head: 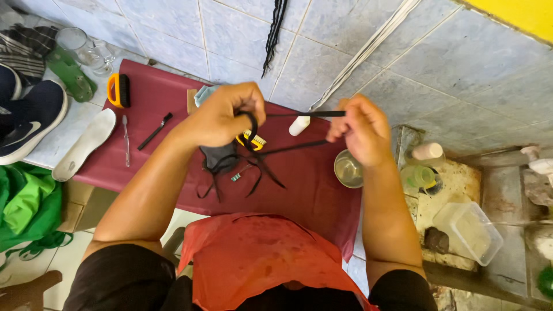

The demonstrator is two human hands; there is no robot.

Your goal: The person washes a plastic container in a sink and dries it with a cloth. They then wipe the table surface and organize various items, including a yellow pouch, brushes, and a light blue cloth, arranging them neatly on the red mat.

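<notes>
A dark red cloth (pixel 311 190) covers the low surface and takes up the middle of the view, with pale tiled floor (pixel 242 29) beyond it. At the far left lies a dark blue shoe (pixel 26 121), and beside it, half on the cloth's edge, a white insole (pixel 83 144). A clear plastic box (pixel 469 230) sits on the stained ledge at the right, near a green cup (pixel 423 175) and a pale bottle (pixel 427 151).

Above the cloth, the left hand (pixel 224 118) is closed around a black shoelace (pixel 299 114), which loops over its fingers and hangs down in loose strands towards the cloth. The right hand (pixel 360 129) pinches the same lace, so that one length runs taut and level between the two hands, with a second length slanting just below it. Under the left hand a dark cloth bundle (pixel 219 158) rests on the surface.

A small metal bowl (pixel 347 170) stands just beside the right hand. An orange-handled brush (pixel 119 90) lies at the far left corner of the cloth, then a toothbrush (pixel 125 138), a thin black tool (pixel 155 131) and a small white bottle (pixel 299 125).
</notes>
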